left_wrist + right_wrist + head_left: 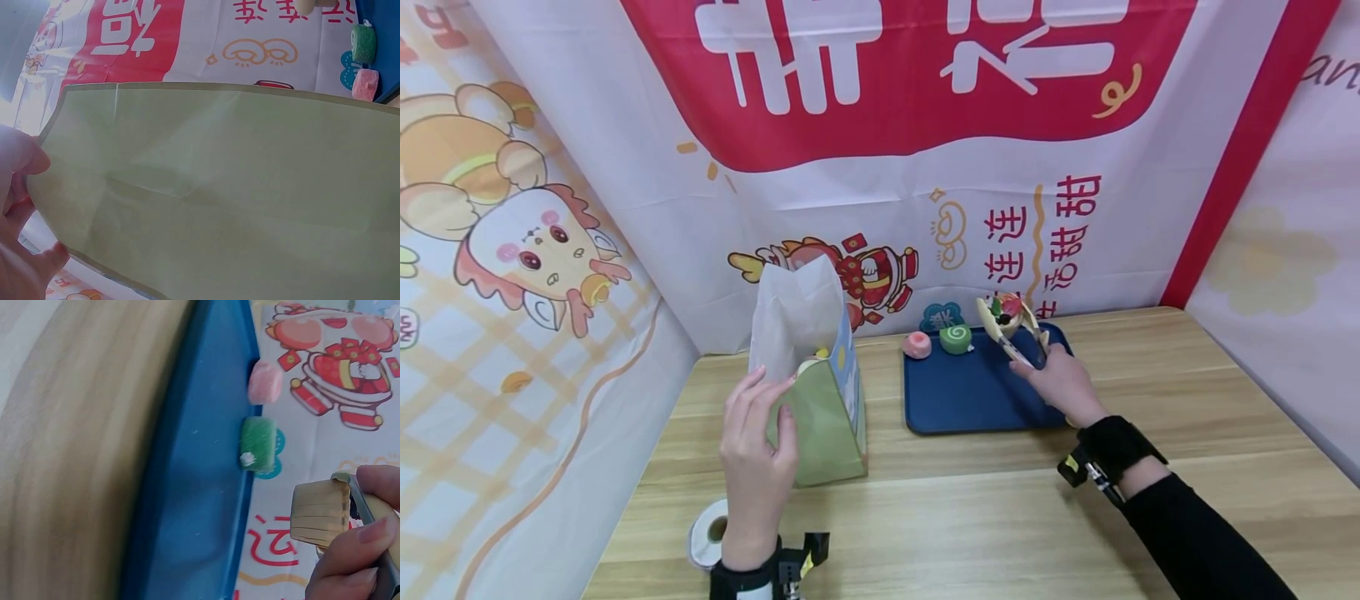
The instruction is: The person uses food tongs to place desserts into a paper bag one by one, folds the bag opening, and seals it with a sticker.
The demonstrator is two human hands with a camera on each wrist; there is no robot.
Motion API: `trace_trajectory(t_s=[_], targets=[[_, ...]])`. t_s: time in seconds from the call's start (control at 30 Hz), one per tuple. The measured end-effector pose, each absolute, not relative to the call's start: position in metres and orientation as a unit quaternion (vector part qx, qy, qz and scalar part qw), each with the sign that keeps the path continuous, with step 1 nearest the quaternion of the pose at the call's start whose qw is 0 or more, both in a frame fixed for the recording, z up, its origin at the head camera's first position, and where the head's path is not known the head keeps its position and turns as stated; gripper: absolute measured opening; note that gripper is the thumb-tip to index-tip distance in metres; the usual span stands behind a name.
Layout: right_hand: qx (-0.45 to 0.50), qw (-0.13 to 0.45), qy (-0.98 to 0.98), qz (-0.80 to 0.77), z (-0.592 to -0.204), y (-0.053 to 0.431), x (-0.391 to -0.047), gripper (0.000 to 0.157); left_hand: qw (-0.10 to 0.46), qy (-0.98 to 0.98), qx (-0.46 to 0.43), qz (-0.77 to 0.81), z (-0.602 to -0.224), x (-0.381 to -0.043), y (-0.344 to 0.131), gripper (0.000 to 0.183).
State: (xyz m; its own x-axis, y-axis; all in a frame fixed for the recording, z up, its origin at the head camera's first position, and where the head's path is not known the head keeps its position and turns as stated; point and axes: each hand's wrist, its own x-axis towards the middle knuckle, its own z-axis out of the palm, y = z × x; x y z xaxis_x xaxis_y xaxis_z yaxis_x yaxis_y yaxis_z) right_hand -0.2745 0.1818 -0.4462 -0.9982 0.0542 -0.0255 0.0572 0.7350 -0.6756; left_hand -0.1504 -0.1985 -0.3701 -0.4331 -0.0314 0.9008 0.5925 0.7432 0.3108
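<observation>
My right hand [1063, 387] grips a pair of tongs [1000, 333] above the far right part of the blue tray [977, 408]. Between the tong tips sits a fruit-topped cupcake [320, 512] with a tan pleated side. A pink cake [917, 345] and a green swirl roll [956, 339] lie along the tray's far edge. On the left, my left hand [758, 442] holds the top rim of a green paper bag [823, 425], its fingertips at the edge. The bag stands upright and gapes at the top, with something yellow just showing inside.
A white roll of tape or labels [706, 533] lies beside my left wrist, on the wooden table [940, 533]. Printed cloth [880, 192] hangs behind the table, and more cloth stands along its left and right sides.
</observation>
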Motion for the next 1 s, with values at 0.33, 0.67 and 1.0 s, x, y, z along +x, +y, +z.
trace_trajectory(t_s=[0.33, 0.67, 1.0], targets=[[-0.003, -0.016, 0.935, -0.353, -0.419, 0.165, -0.264, 0.063, 0.496, -0.787, -0.177, -0.321, -0.369, -0.149, -0.198, 0.026], [-0.029, -0.005, 0.929, -0.368, -0.394, 0.148, -0.254, 0.065, 0.491, -0.789, -0.176, -0.324, -0.369, -0.148, -0.198, 0.026], [-0.059, 0.014, 0.912, -0.405, -0.367, 0.132, -0.245, 0.063, 0.488, -0.792, -0.174, -0.322, -0.368, -0.148, -0.198, 0.026]])
